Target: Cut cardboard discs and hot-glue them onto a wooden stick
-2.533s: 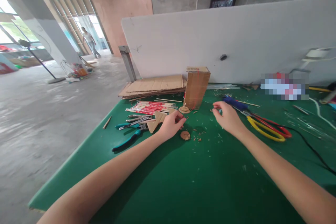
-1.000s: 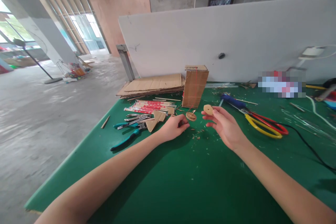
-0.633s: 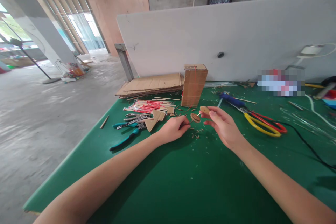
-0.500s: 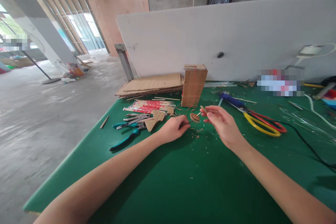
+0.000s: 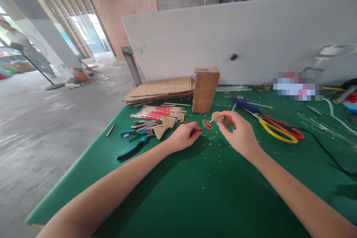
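Note:
My left hand (image 5: 184, 136) is closed in a pinch on a thin stick that carries a small round cardboard disc (image 5: 206, 124) near its tip. My right hand (image 5: 240, 133) pinches a second cardboard disc (image 5: 217, 116) and holds it right at the stick's free end, close beside the first disc. Both hands hover just above the green table (image 5: 195, 193), in front of an upright cardboard box (image 5: 205, 90). Small cardboard scraps lie on the mat beneath the hands.
Teal-handled pliers (image 5: 134, 147) and cutters (image 5: 138, 131), red-and-white sticks (image 5: 160, 113), cardboard triangles (image 5: 164, 127) and stacked cardboard sheets (image 5: 161, 90) lie left. Yellow-and-red scissors (image 5: 279, 132), a blue tool (image 5: 247, 105) and a black cable (image 5: 329, 154) lie right. A white partition (image 5: 251, 33) stands behind.
My right hand picked the loose disc up off the mat and brought it to the end of the stick; my left hand lifted the stick with its disc and has held nearly still since.

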`<state>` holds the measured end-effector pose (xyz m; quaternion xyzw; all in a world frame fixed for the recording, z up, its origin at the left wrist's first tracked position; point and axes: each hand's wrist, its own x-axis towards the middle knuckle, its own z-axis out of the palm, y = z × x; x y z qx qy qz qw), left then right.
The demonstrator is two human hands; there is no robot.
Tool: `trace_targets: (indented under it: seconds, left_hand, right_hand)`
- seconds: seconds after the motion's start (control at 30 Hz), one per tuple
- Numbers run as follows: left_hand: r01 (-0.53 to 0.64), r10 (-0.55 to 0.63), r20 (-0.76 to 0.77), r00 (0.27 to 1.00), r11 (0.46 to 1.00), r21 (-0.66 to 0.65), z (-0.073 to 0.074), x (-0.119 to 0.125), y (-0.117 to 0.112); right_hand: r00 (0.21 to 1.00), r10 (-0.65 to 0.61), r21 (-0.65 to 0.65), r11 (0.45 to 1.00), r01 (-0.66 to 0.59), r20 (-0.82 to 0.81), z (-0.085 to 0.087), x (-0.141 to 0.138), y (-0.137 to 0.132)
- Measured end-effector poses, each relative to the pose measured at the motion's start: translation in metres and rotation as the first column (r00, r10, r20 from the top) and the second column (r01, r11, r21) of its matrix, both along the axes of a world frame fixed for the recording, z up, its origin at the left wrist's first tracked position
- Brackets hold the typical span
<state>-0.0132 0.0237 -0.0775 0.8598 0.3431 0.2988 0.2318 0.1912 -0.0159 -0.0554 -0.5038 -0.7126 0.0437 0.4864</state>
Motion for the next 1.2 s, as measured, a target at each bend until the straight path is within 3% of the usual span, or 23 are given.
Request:
trace_targets:
  seconds: [0.37,1.2]
  left_hand:
    - [0.006,-0.005,-0.01,1.0,1.0,0.004,0.0003,0.0006,-0.0006]
    - [-0.015,0.015,-0.022,1.0,1.0,-0.005,0.0008,0.0001,-0.0011]
  right_hand:
    - [0.992,0.1,0.047,0.993,-0.104,0.081,0.0025,-0.0036,-0.0019]
    - [0.989,0.076,0.047,0.995,-0.083,0.129,0.0021,-0.003,-0.0045]
